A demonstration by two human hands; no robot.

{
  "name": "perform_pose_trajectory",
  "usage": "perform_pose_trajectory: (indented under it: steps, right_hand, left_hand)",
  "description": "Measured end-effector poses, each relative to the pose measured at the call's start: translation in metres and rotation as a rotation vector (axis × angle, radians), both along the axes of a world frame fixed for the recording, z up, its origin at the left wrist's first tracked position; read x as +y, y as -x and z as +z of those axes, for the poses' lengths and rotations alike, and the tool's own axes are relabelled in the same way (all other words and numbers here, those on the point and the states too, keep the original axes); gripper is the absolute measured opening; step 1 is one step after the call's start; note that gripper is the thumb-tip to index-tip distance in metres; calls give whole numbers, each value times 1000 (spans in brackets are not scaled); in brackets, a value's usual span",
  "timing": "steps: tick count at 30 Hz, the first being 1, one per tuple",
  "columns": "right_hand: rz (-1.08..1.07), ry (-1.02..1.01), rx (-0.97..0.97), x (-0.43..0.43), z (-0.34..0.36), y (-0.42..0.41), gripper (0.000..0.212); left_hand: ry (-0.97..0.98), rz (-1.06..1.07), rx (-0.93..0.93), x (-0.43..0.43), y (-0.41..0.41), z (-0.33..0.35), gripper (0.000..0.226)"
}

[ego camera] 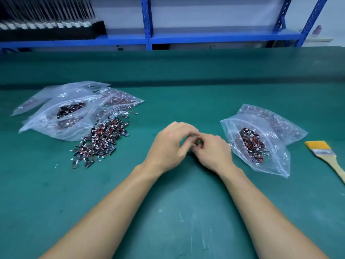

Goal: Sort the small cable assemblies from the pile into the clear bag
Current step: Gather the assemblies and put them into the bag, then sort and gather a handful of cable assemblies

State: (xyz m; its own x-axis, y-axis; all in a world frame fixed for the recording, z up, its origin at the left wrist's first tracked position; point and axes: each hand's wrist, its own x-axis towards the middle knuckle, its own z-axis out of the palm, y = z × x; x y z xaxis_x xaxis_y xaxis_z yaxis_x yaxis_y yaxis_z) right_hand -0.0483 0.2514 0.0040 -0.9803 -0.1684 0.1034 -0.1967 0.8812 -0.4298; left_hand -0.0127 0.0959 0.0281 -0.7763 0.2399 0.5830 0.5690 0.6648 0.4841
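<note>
Our left hand (pixel 170 145) and right hand (pixel 213 151) meet with fingers curled inward, blur hiding whether they pinch anything, while the pile (pixel 100 142) lies left, nearer our left hand, and the clear bag (pixel 261 156) sits just right of our right.

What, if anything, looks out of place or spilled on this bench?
Nothing looks damaged. A few cable assemblies lie strayed from the pile, by the left bags, and white specks sit off its near-left corner. A paintbrush, foreign to the sorting, lies on the mat beside the right bag.
</note>
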Motion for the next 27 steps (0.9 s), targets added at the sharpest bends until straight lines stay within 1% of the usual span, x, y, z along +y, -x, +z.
perform_pose_trajectory:
  steps: [1,3,6,8,10,12,14,18,19,20,22,23,24,25,27]
  right_hand:
    - [-2,14,11,-1,-2,1,12]
    - [-20,22,21,-2,-5,3,10]
    - [-18,21,19,0,-8,6,9]
    - [-24,28,22,1,-9,8,8]
    - [-30,43,21,0,-8,7,9]
    - [-34,59,16,1,-8,6,9]
    - [-42,68,6,1,-7,6,9]
    - [-40,79,0,1,-6,6,9]
    - [-35,82,4,1,-7,6,10]
    - [-33,81,4,1,-7,7,10]
    - [-30,84,5,2,-7,7,10]
    - [-28,87,5,2,-7,7,10]
    - [-28,87,4,2,-7,7,11]
    - [-28,87,4,2,-7,7,11]
    - [-25,86,3,2,-6,7,11]
  left_hand:
    - [26,96,26,-16,-1,-6,21]
    - [118,286,5,-49,-2,-16,24]
    - [270,509,-138,-85,-1,-21,36]
    - [366,582,-277,-95,-4,-26,50]
    - [442,576,-409,-97,-9,-34,63]
    - [463,528,-492,-95,-11,-39,71]
    - [387,434,-484,-94,-14,-39,69]
    - [268,94,-424,-96,-26,-37,54]
    - [254,61,-392,-98,-28,-36,51]
    - [264,86,-340,-100,-28,-36,51]
    - [367,297,-265,-107,-24,-34,61]
    - [439,431,-299,-111,-22,-32,68]
    - [510,535,-373,-113,-21,-31,76]
    - [572,593,-449,-113,-20,-31,82]
    - [646,594,-524,-109,-21,-33,92]
